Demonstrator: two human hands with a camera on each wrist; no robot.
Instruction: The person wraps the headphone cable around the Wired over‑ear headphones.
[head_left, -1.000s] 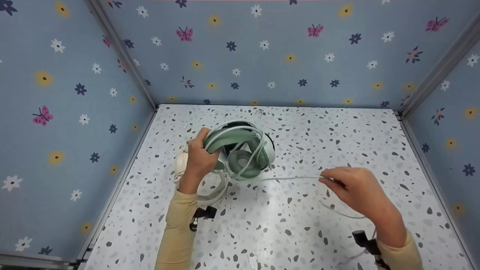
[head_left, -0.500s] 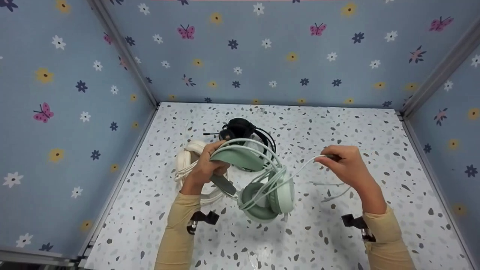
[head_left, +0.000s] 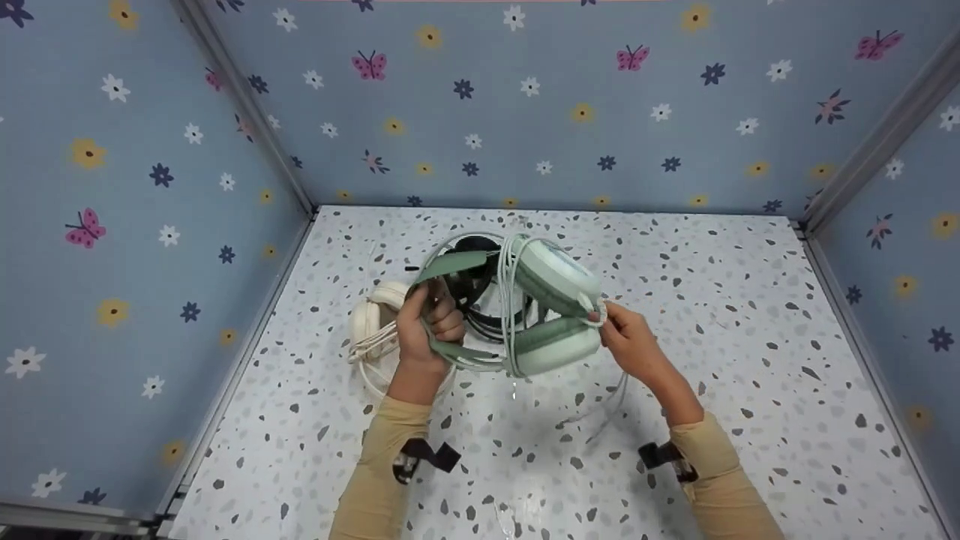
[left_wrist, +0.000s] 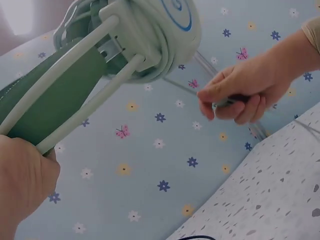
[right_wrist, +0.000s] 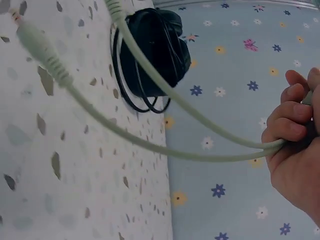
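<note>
In the head view my left hand (head_left: 431, 330) grips a pale green pair of headphones (head_left: 559, 274) by the headband, holding it up above the table. The headphones' cable (head_left: 511, 300) is wound in several turns across the headband arms beside the ear cups. To the right, my right hand (head_left: 634, 341) pinches the cable close to the ear cups. Two loose cable ends hang below that hand; the right wrist view shows one ending in a metal-tipped plug (right_wrist: 42, 50). The left wrist view shows the padded headband (left_wrist: 55, 90) rising from my left hand.
Behind the green headphones, partly hidden, lies a black headset (right_wrist: 150, 55) with its own cable. Cream headphones (head_left: 367, 322) with a bundled cord rest at the left of the speckled table (head_left: 750, 300). Flower-patterned panels (head_left: 570, 90) enclose the back and sides.
The green headphones came toward me, then swung up with the ear cups pointing right. My right hand moved left to the ear cups, bringing the cable end and shortening the loose length.
</note>
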